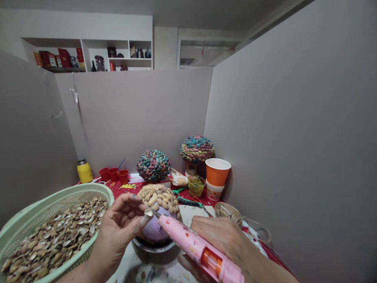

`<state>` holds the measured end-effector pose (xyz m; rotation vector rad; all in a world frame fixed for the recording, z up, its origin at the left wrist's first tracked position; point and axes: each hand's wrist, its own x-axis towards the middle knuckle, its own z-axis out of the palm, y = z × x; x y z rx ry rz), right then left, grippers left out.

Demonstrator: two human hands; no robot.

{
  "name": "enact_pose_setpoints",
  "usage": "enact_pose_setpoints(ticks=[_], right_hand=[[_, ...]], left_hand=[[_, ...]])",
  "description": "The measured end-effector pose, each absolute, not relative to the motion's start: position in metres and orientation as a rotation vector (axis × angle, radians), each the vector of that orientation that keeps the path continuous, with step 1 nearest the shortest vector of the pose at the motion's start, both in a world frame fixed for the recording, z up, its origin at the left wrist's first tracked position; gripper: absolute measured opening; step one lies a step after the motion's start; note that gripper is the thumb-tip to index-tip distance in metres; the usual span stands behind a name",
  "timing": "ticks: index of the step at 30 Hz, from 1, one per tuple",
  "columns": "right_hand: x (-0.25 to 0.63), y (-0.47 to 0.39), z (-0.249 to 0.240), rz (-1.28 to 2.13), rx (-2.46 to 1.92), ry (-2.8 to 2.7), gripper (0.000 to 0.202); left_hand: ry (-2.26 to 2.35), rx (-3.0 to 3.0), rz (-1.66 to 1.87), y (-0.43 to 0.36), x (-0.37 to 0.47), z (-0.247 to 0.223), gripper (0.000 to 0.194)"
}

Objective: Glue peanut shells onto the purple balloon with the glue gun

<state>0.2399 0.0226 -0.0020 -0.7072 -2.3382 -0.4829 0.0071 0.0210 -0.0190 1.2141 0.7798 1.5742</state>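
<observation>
Between the thumb and fingers of my left hand [122, 222] is a pale half peanut shell [148, 212], its hollow side showing. My right hand [219, 236] grips a pink hot glue gun [191, 239], whose metal nozzle points left and meets or nearly meets the shell. Just behind both hands a purple ball [156, 228] rests in a dark bowl [154, 248]. Peanut shells [159, 196] cover its upper part, while the lower front is bare purple. To the left stands a green basket [100, 189] heaped with loose half shells [59, 239].
Two shell-covered coloured balls [153, 165] stand at the back. Orange and white paper cups [218, 173] are stacked at right, near green-handled pliers [191, 202] and a twine coil [228, 212]. Red cups [114, 174] and a yellow bottle [85, 171] sit back left. Grey partitions [141, 110] enclose the table.
</observation>
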Motion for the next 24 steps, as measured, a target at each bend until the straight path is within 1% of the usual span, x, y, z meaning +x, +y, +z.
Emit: enact_pose_setpoints(ticks=[9,17,24], right_hand=[[0.235,0.021,0.004,-0.593,-0.653,-2.295,0.031],[0.242,0.02,0.0,-0.428,-0.689,-2.42,0.025],[0.243,0.024,-0.005,-0.463,-0.733,-2.421,0.027]], left_hand=[[0.79,1.206,1.593,0.023,0.008,-0.017,0.03],[0.801,1.218,1.611,0.024,0.007,-0.018,0.029],[0.776,1.206,1.629,0.023,0.008,-0.016,0.029]])
